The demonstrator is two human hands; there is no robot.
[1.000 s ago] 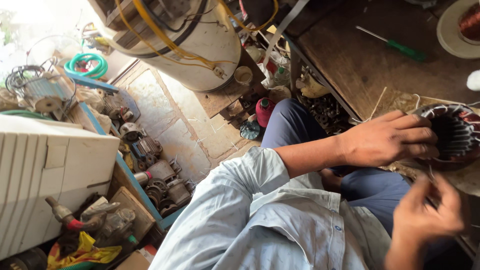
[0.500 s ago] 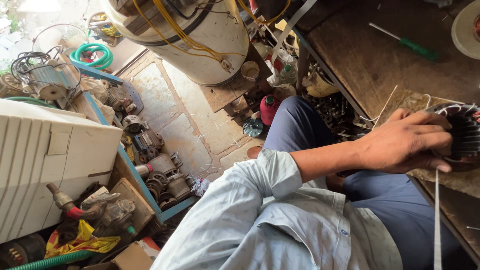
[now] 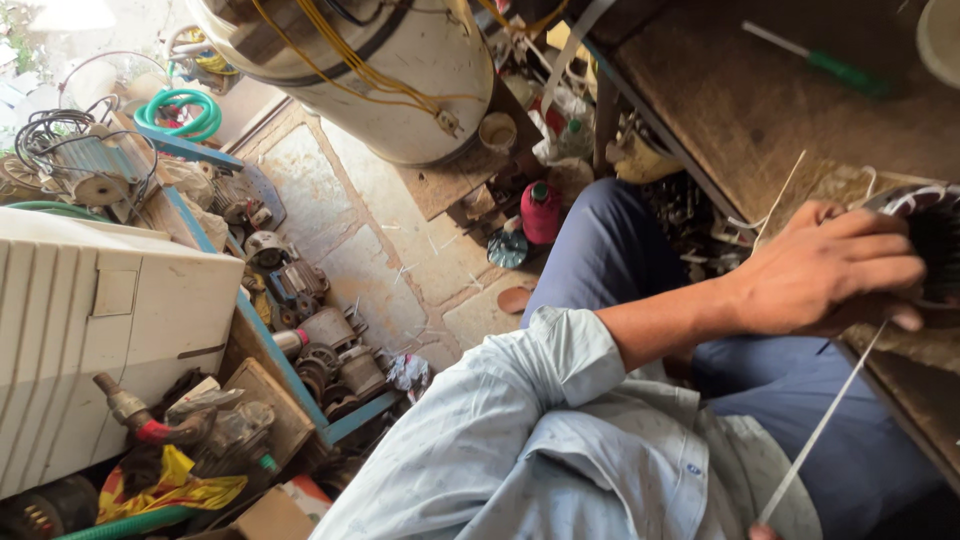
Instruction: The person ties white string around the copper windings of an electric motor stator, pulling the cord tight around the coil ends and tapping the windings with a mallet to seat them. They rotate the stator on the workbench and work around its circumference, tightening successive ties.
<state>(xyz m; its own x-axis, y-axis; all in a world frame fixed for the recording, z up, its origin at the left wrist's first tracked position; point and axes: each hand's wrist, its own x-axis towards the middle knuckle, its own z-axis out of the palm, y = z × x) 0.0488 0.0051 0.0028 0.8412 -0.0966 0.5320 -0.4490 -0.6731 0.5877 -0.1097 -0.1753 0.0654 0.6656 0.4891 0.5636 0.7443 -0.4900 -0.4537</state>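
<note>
Workshop clutter fills the stone floor (image 3: 400, 250) at left: a white ribbed plastic casing (image 3: 90, 340), old grey motor parts on a blue-edged shelf (image 3: 320, 350), a coiled green hose (image 3: 180, 110) and a large cream cylindrical tank wrapped in yellow wire (image 3: 370, 70). At right stands the worn brown wooden desk (image 3: 740, 110), carrying a green-handled screwdriver (image 3: 820, 65) well apart from the work. I see my left hand (image 3: 830, 280) spread over the round black motor stator with white slot liners (image 3: 925, 230) at the desk's near edge, fingers clasped on its rim and steadying it. A long thin white insulation strip (image 3: 820, 430) runs from under that hand down to the bottom edge of the view, where only a fingertip of my right hand (image 3: 765, 532) shows at the strip's lower end; whether it pinches the strip I cannot tell. As a judgement: the stator sits close to the desk edge and partly out of view, so a hard pull on the strip could drag it off towards my lap, and a strip drawn at an angle may kink or tear against a slot.
</note>
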